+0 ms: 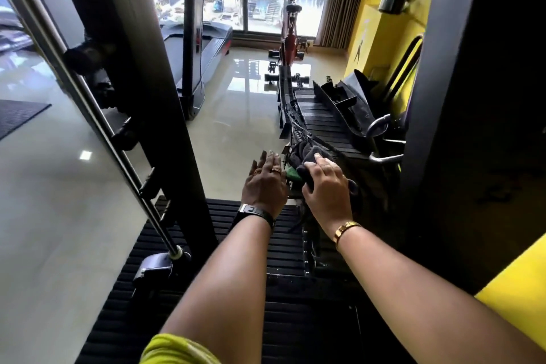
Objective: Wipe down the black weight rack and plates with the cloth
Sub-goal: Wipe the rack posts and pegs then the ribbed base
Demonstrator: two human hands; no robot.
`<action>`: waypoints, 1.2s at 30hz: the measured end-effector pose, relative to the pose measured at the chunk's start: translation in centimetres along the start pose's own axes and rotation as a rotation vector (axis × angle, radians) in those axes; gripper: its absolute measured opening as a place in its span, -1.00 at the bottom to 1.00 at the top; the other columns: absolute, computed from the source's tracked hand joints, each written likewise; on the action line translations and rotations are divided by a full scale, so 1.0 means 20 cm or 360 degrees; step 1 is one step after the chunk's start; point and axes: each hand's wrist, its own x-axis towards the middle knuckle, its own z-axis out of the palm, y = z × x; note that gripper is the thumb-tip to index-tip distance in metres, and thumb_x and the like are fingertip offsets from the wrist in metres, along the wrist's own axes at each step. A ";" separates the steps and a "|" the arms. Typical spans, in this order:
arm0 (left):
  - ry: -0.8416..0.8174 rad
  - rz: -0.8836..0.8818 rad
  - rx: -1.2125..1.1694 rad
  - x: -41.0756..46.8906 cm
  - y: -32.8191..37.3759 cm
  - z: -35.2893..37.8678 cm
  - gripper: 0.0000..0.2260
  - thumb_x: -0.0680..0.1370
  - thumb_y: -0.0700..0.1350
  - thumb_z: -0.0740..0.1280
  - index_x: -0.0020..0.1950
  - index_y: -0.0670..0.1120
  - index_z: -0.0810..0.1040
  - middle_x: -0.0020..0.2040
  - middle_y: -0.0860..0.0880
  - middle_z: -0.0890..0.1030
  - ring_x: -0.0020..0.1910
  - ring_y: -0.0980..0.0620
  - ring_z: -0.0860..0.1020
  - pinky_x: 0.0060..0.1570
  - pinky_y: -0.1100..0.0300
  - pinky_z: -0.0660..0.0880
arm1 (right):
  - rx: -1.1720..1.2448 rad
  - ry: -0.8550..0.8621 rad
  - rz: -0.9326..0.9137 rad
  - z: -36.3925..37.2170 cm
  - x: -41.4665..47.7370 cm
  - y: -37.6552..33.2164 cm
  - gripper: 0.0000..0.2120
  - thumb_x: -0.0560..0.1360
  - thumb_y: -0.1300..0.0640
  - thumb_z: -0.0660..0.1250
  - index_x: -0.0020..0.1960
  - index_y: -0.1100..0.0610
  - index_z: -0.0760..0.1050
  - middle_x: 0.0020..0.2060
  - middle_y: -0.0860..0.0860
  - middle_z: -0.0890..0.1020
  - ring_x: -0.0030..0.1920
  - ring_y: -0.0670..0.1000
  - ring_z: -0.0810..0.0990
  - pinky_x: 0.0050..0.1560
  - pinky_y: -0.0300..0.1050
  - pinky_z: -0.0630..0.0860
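**Cloth on the weight plates, right grip closed round it**

Holds the dark cloth (pixel 305 155) in the right grip (pixel 325 186), fingers curled over the bunched fabric. Presses it against the near end of the black weight plates (pixel 325 124), a ribbed stack running off toward twelve o'clock from the cloth. Spreads the left grip (pixel 264 179) open just at nine o'clock of the right, fingers straight and close together, holding nothing. Wears a watch (pixel 255 213) on the left wrist and a gold bracelet (pixel 346 230) on the right. Shows something small and green (pixel 292 175) between the two grips, touching the cloth; cannot tell what.

Reaches out over a second ribbed black stack (pixel 236 245) at six o'clock of the grips. At ten o'clock, the black rack upright (pixel 141 68), with a steel guide rod (pixel 88 103) slanting just beside it. Farther off on the glossy floor (pixel 236 103), a treadmill (pixel 201 38) at eleven o'clock and a red exercise bike (pixel 291 35) at twelve. At two o'clock, a yellow wall (pixel 384 23).
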 end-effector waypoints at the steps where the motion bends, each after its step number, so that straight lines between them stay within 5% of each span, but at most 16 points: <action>1: -0.0018 0.0018 -0.0005 0.03 -0.05 0.02 -0.54 0.69 -0.06 0.02 0.58 -0.12 0.09 0.59 -0.06 0.08 0.58 0.03 -0.01 0.47 0.25 -0.16 | -0.0018 0.0005 0.0004 0.05 0.02 -0.01 -0.48 0.18 0.34 0.60 0.11 0.25 0.59 0.12 0.25 0.61 0.12 0.29 0.59 0.10 0.24 0.55; 11: -0.0160 0.0091 0.0107 0.18 -0.35 0.30 -0.54 0.70 -0.05 -0.03 0.59 -0.14 0.02 0.60 -0.06 0.02 0.58 0.04 -0.09 0.44 0.27 -0.27 | -0.0052 -0.0038 0.0052 0.43 0.03 0.03 -0.45 0.20 0.34 0.58 0.17 0.26 0.54 0.15 0.26 0.58 0.16 0.32 0.55 0.12 0.26 0.53; 16: -0.0216 0.0049 0.0146 0.20 -0.48 0.53 -0.53 0.70 -0.06 -0.04 0.60 -0.13 -0.03 0.60 -0.04 -0.02 0.58 0.05 -0.12 0.46 0.24 -0.27 | -0.0067 -0.0114 0.0013 0.66 -0.07 0.16 -0.35 0.27 0.30 0.52 0.32 0.15 0.40 0.19 0.24 0.49 0.16 0.17 0.33 0.14 0.21 0.49; 26: -0.0375 -0.0020 0.0173 0.09 -0.77 1.21 -0.52 0.70 -0.06 -0.05 0.59 -0.13 -0.07 0.60 -0.05 -0.07 0.57 0.04 -0.15 0.45 0.22 -0.31 | -0.0064 -0.0311 -0.0197 1.26 -0.44 0.35 -0.41 0.27 0.27 0.53 0.29 0.19 0.51 0.20 0.21 0.45 0.16 0.16 0.32 0.11 0.18 0.52; 32: -0.0482 -0.0035 0.0201 -0.07 -1.09 1.71 -0.51 0.70 -0.06 -0.06 0.59 -0.16 -0.11 0.60 -0.09 -0.12 0.57 0.02 -0.17 0.43 0.26 -0.32 | -0.0056 -0.0313 -0.0236 1.75 -0.79 0.51 -0.45 0.44 0.16 0.11 0.42 -0.05 0.26 0.26 0.12 0.27 0.15 0.17 0.31 0.10 0.16 0.52; 36: -0.0474 -0.0073 0.0227 -0.21 -1.32 2.08 -0.52 0.69 -0.04 -0.08 0.58 -0.18 -0.06 0.60 -0.13 -0.06 0.58 -0.02 -0.10 0.43 0.24 -0.30 | -0.0088 -0.0421 -0.0245 2.11 -1.04 0.59 -0.49 0.45 0.13 0.05 0.40 -0.07 0.29 0.26 0.13 0.26 0.15 0.19 0.31 0.08 0.18 0.54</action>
